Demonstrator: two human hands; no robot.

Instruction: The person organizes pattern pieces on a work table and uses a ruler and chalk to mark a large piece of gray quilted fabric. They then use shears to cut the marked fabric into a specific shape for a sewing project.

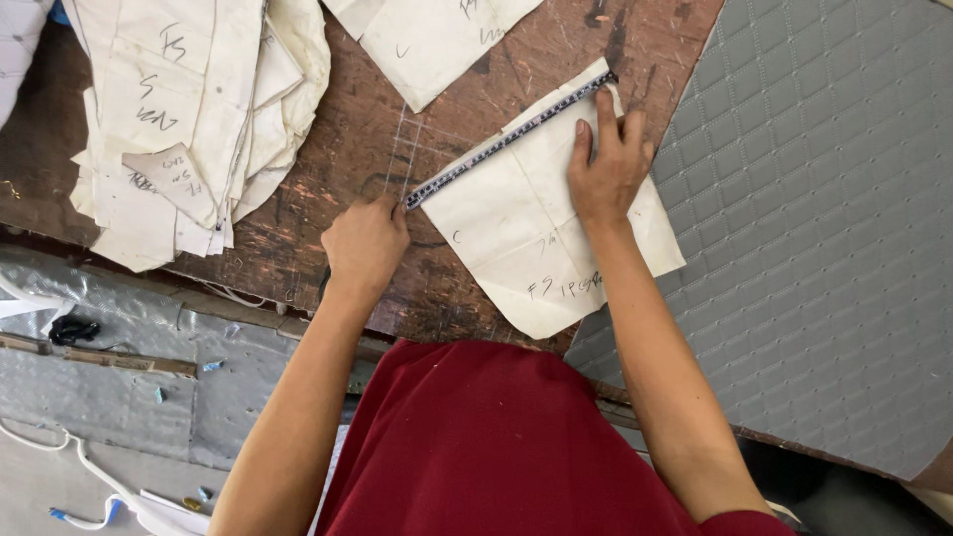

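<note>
- The ruler (511,139) — a thin, dark strip with pale markings — lies flat and slanted, running from frame centre up to the upper right along the top edge of the paper pattern piece.
- The paper pattern piece (526,238) is cream, creased and hand-marked, lying flat at centre right — mostly on the brown worktop, its right corner overlapping the grey quilted sheet.

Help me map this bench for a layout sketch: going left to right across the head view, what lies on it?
Stack of paper patterns → left hand → measuring tape → right hand → grey quilted sheet.
</note>
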